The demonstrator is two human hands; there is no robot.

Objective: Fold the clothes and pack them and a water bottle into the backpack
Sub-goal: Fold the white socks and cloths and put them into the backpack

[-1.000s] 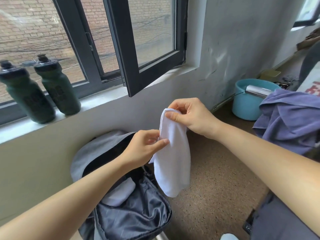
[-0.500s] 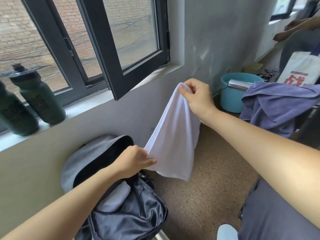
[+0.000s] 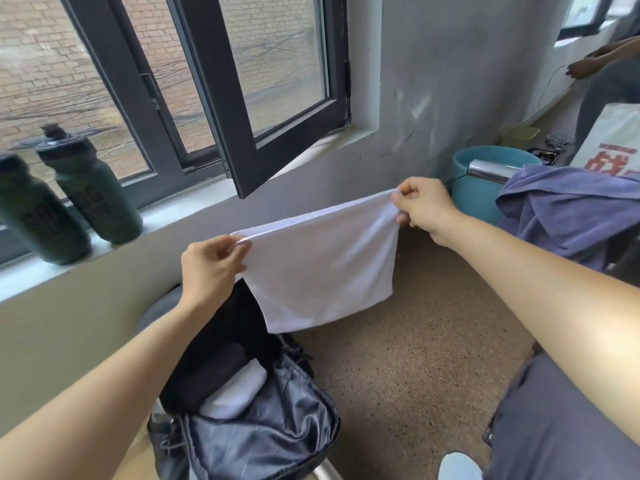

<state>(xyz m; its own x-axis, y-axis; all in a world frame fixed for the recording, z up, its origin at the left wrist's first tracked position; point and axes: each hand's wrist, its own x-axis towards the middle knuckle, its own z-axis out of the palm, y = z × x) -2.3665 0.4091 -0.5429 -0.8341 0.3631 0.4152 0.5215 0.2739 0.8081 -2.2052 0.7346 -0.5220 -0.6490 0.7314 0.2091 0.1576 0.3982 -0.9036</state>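
A white cloth [image 3: 322, 265] hangs spread out flat in the air above the open backpack [image 3: 263, 431]. My left hand [image 3: 211, 265] pinches its upper left corner. My right hand [image 3: 420, 207] pinches its upper right corner. The dark grey backpack stands open on the floor by the wall, with a folded white piece [image 3: 239, 389] inside it. Two dark green water bottles [image 3: 93, 188] stand on the window sill at the left. A purple-blue garment [image 3: 568, 209] lies draped at the right.
An open black window sash [image 3: 263, 98] juts into the room above the cloth. A teal bucket [image 3: 481, 188] stands by the wall at the right. Another person [image 3: 602, 74] stands far right near a white bag [image 3: 613, 143]. The floor is speckled brown.
My hands have pulled apart and the white cloth, bunched before, is now stretched wide between them. My left hand rose from low by the backpack to the cloth's upper left corner.
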